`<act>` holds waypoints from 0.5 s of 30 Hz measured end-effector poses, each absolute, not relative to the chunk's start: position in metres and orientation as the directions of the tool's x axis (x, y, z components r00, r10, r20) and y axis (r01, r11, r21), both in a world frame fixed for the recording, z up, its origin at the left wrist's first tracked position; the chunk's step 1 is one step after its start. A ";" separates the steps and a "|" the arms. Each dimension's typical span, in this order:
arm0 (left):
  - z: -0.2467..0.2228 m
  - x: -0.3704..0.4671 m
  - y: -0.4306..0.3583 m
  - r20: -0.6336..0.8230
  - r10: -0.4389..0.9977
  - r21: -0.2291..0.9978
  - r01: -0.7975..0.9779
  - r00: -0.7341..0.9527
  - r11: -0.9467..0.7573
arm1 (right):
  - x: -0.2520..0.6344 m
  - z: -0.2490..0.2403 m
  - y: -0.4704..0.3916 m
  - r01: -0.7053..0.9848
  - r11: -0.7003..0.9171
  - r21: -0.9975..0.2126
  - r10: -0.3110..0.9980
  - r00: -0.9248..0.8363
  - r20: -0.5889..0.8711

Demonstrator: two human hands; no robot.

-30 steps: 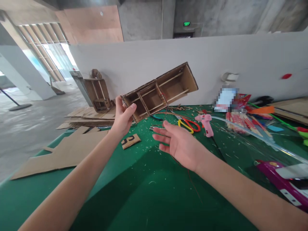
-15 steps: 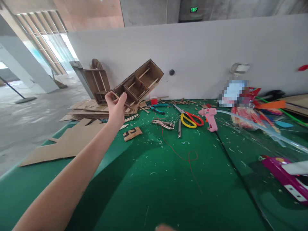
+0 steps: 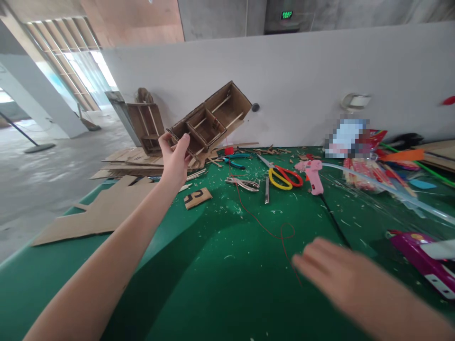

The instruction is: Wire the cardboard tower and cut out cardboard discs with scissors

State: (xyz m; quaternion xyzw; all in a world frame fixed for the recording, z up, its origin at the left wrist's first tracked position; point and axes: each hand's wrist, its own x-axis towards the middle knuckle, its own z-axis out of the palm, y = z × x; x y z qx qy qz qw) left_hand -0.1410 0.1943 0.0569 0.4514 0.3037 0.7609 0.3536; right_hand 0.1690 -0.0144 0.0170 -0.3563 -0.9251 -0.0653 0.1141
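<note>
A cardboard box with divided compartments is in the air over the far side of the green desk, gripped at its lower-left end by the left hand, thumb in front. Most of its length extends beyond that grip. Its long axis slants from lower left to upper right, compartments facing the camera. The left arm stretches forward from the lower left. The blurred right hand is low at right, fingers pointing left beside red thread; whether its grip holds any, I cannot tell.
</note>
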 end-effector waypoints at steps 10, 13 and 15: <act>0.064 -0.135 0.187 0.470 0.829 0.731 -0.394 -0.302 -0.558 | 0.208 0.033 0.033 0.932 0.193 -0.307 0.974 -0.221 -0.059; 0.062 -0.128 0.183 0.435 0.862 0.746 -0.433 -0.258 -0.506 | 0.169 0.035 0.072 0.880 0.081 -0.468 0.991 -0.124 -0.060; 0.059 -0.121 0.179 0.446 0.877 0.777 -0.409 -0.180 -0.479 | 0.151 0.029 0.105 0.857 0.045 -0.513 0.997 -0.068 -0.027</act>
